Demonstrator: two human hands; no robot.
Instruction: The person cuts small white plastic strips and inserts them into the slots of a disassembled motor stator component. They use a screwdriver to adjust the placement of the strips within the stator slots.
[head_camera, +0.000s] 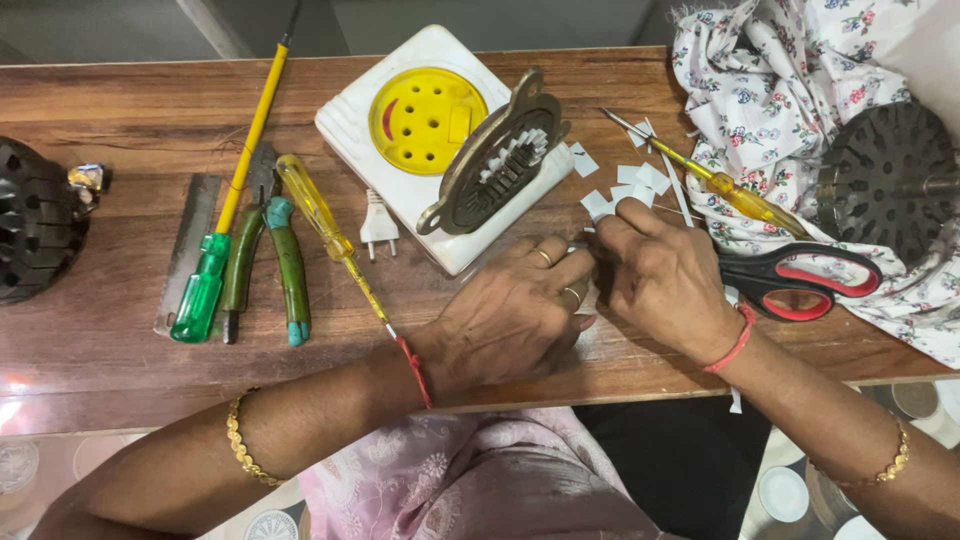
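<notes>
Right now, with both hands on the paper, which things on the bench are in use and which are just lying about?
In use:
left hand and right hand, fingertips together on a small white paper piece
cut paper slips just beyond
scissors beside the right hand

Lying about:
pliers
green-handled screwdriver
yellow-handled screwdriver
white plug
white and yellow box
floral cloth

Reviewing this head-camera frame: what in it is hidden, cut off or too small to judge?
- What the fingers pinch: the left hand and right hand meet over it and cover it; only a sliver of white shows.
- Scissors: the blades lie under the right hand.
- Dark slotted part: cut off by the left edge.
- Round slotted metal part on the floral cloth: cut by the right edge.
- Paper scraps: too small to tell any marks.
</notes>
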